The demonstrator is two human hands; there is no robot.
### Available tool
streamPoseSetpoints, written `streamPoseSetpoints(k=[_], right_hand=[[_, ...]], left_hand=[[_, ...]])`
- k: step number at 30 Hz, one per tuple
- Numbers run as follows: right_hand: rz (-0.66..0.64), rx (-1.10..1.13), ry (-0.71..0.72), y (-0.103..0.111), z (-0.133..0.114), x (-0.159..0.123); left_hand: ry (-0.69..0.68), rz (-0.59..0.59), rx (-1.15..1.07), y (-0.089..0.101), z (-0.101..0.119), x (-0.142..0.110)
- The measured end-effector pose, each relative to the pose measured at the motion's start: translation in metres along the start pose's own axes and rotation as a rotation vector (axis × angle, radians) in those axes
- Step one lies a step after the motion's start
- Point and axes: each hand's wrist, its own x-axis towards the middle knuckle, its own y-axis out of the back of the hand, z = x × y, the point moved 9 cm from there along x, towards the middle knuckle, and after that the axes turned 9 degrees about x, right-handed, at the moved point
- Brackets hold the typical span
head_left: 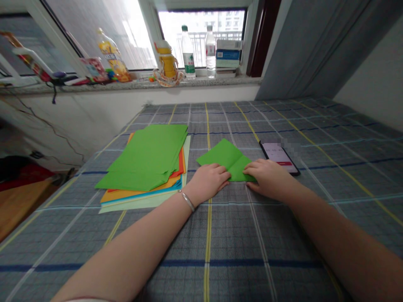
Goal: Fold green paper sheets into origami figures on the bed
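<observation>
Plaid cloth [233, 235], green sheet [224, 152] between papers [146, 153] and phone [277, 157]

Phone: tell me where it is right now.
In the head view, the phone lies right of centre on the plaid cloth, right of the creased green paper and just beyond the right hand.

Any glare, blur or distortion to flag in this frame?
Head view: the window pane is partly blown out to white; head view: wide-angle stretch, frames leaning at left; head view: blocky pixelation by the far right corner of the phone; head view: left hand, right hand and folded green sheet show no obvious motion blur.
</observation>
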Motion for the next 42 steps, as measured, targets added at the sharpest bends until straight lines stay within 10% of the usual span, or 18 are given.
streamPoseSetpoints(k=[42], right_hand=[[0.225,0.144,0.143,-0.001,-0.021,0.014]], left_hand=[[-0.058,0.143,0.194,0.013,0.008,0.0]])
